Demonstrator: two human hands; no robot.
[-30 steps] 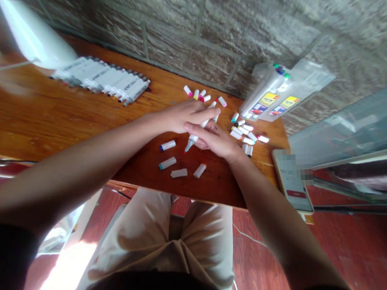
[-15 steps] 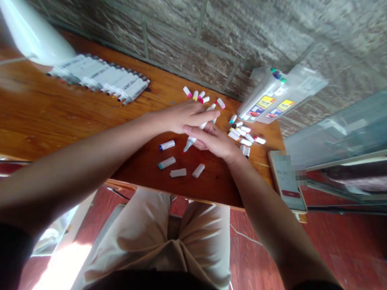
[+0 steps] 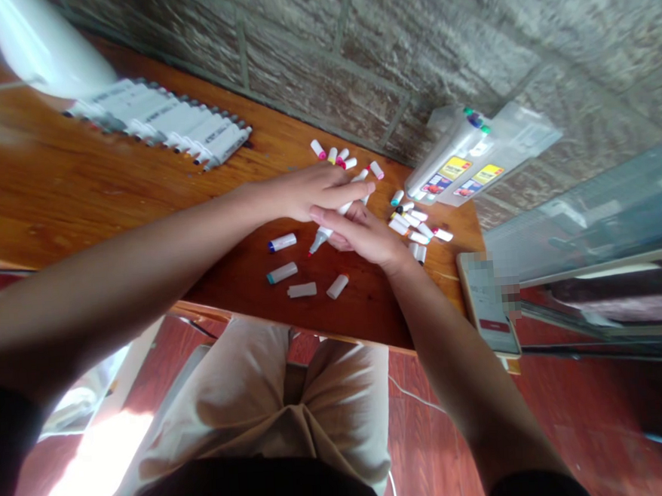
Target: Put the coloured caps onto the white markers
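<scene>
A white double-ended marker [image 3: 320, 239] slants between my hands, with its red tips bare at both ends. My right hand [image 3: 365, 234] is closed around its barrel, the thumb lying across it. From the left, my left hand [image 3: 304, 193] reaches over the upper barrel with its fingers closed on it. Part of the left fingers' grip is hidden. Near the hands lie loose caps: a blue-ended cap [image 3: 282, 242], a teal-ended cap [image 3: 282, 272], a pale cap [image 3: 302, 290] and an orange-ended cap [image 3: 338, 286]. A pink-ended cap [image 3: 377, 171] lies just beyond the marker's far tip.
A row of capless markers [image 3: 169, 123] lies at the left, by a white lamp-like object [image 3: 48, 52]. Several caps [image 3: 414, 222] are heaped on the right before a clear plastic case [image 3: 444, 168]. A phone [image 3: 487, 305] rests at the wooden table's [image 3: 241, 265] right edge, below the stone wall.
The whole view has shifted slightly, so the table's things sit a little higher and further left. Both hands keep the same hold on the marker.
</scene>
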